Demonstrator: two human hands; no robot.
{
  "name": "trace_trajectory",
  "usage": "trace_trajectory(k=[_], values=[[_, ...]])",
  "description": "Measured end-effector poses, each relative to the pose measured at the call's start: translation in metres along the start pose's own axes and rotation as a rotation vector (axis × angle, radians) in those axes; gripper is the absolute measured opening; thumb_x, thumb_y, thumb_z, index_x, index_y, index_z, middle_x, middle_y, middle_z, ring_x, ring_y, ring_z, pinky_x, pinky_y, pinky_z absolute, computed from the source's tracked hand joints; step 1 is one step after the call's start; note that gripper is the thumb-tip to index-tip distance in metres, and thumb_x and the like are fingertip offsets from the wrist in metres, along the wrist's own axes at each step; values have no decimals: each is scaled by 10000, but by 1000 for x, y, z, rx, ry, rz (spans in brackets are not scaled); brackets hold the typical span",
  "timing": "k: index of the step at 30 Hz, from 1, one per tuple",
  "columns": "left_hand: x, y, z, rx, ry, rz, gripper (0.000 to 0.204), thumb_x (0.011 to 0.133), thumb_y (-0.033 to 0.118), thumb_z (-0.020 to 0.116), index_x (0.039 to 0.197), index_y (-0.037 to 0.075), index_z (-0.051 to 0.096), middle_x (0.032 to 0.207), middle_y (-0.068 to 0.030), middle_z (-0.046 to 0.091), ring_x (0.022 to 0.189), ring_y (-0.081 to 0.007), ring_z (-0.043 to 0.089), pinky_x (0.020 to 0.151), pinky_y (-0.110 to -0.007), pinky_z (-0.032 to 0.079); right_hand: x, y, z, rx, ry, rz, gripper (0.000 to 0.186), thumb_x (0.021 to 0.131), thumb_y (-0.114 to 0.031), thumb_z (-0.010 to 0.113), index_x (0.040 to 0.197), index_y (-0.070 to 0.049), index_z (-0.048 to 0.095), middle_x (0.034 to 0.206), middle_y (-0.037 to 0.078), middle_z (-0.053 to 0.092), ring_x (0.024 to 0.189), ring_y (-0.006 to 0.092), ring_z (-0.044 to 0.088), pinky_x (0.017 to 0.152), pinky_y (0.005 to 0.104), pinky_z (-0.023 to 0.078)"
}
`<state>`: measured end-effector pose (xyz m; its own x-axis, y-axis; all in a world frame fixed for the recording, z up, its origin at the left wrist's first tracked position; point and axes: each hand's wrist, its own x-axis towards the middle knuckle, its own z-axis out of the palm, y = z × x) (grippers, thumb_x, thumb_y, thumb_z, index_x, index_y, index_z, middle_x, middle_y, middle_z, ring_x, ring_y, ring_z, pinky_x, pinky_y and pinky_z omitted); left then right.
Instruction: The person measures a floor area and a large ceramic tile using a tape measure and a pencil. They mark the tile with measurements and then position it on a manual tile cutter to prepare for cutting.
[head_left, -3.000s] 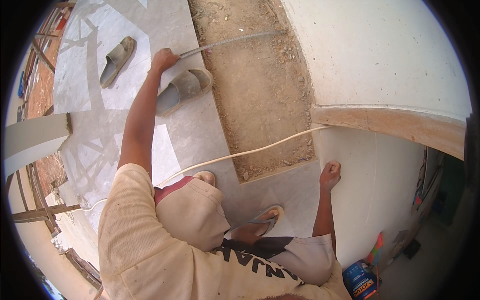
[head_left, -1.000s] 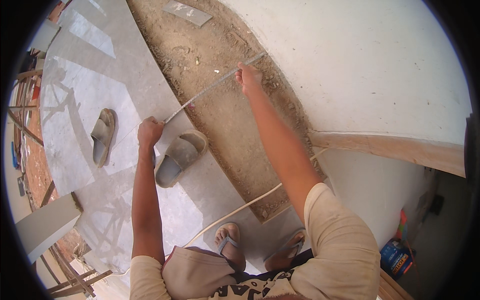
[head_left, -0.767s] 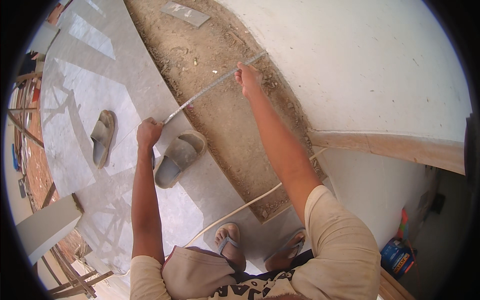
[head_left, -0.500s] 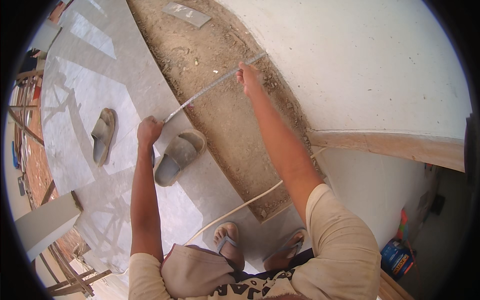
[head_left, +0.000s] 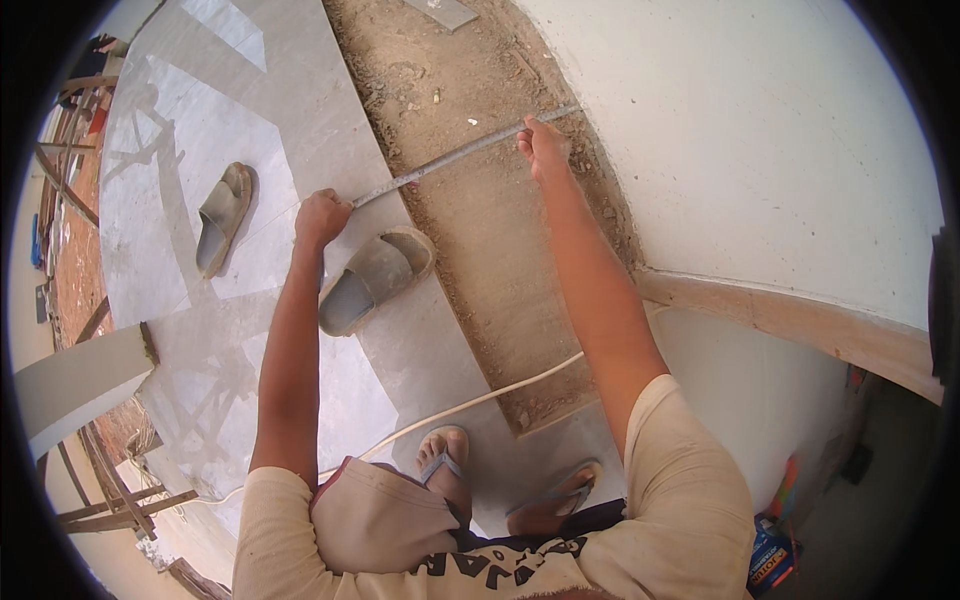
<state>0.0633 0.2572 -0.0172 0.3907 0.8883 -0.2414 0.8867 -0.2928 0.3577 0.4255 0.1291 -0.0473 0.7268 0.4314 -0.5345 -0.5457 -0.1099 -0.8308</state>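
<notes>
Head view: left hand (head_left: 323, 216) in a fist, closed around near end of grey measuring tape (head_left: 450, 157), over tiled floor (head_left: 330, 120) by its right edge. Tape spans dirt strip (head_left: 480, 240) to its wall-side edge. Right hand (head_left: 545, 150) curled, fingertips pinching tape near white wall (head_left: 750, 140). Sandal (head_left: 375, 282) at floor's edge; cable (head_left: 470, 403) crosses strip's near end.
</notes>
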Motion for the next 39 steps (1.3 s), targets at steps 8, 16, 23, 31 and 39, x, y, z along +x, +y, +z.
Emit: trace_trajectory(k=[8, 16, 23, 31, 39], values=[[0, -2, -2, 14, -51, -41, 274, 746, 280, 638, 833, 23, 675, 910, -235, 677, 907, -409, 637, 811, -471, 502, 9, 9, -4, -16, 0, 89, 182, 877, -164, 692, 984, -26, 640, 849, 54, 627, 731, 127, 625, 574, 206, 523], [-1, 4, -3, 29, -36, -39, 298, 751, 304, 658, 851, 25, 686, 923, -238, 675, 924, -403, 638, 819, -462, 498, 22, 19, -8, 29, 1, 124, 174, 891, -200, 684, 1011, -74, 673, 884, 21, 642, 770, 121, 618, 622, 212, 501], [-3, 7, -7, 44, -91, -71, 361, 765, 339, 658, 938, 26, 706, 1000, -242, 676, 989, -396, 632, 870, -449, 497, 19, 23, -9, 21, -1, 139, 184, 913, -238, 661, 1036, -102, 677, 906, 3, 642, 794, 111, 606, 692, 238, 472], [-1, 9, -10, 62, -123, -91, 413, 773, 382, 668, 979, 27, 706, 1042, -231, 674, 1030, -386, 621, 896, -442, 486, 24, 23, -8, 36, 10, 149, 172, 909, -239, 668, 1026, -113, 677, 904, -2, 640, 783, 109, 603, 695, 252, 481], [1, 10, -9, 63, -138, -92, 413, 772, 382, 677, 981, 26, 705, 1050, -229, 673, 1033, -383, 620, 902, -439, 485, 26, 25, -13, 15, -18, 146, 163, 903, -233, 676, 1015, -115, 676, 899, -2, 639, 781, 104, 607, 688, 256, 494]])
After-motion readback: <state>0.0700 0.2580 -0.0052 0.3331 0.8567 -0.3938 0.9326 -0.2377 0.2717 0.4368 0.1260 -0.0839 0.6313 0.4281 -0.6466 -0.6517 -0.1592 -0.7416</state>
